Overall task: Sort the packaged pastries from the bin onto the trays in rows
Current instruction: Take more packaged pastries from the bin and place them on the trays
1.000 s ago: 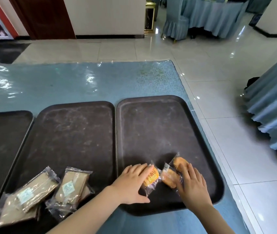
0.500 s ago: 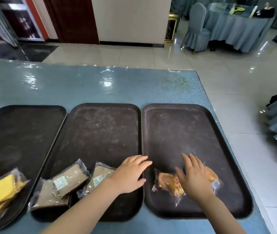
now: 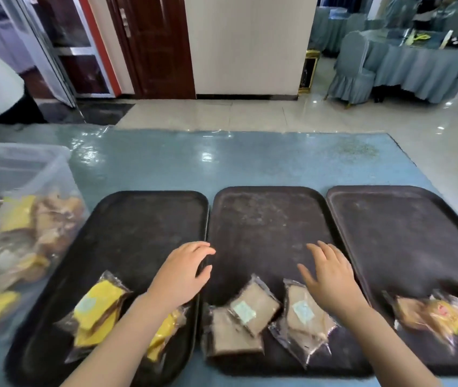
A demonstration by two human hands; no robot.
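Both hands have come off the orange-wrapped pastries (image 3: 443, 317), which half a second ago lay under the right hand on the right tray (image 3: 406, 233). Those packets now lie alone at that tray's near end, so that placement looks done. The left hand (image 3: 183, 272) hovers over the seam between the left tray (image 3: 138, 219) and the middle tray (image 3: 267, 219), fingers loosely spread and holding nothing. The right hand (image 3: 331, 277) hangs above the middle tray, also spread and empty, just beyond the brown pastries (image 3: 267, 317) lying at that tray's near end. The yellow pastries (image 3: 99, 311) sit at the near end of the left tray. The view has swung left, bringing the clear bin (image 3: 18, 174) into sight on the blue surface (image 3: 250, 163), with more packets inside. Each tray has only a short start of a row, so the next step is likely another reach toward the bin.
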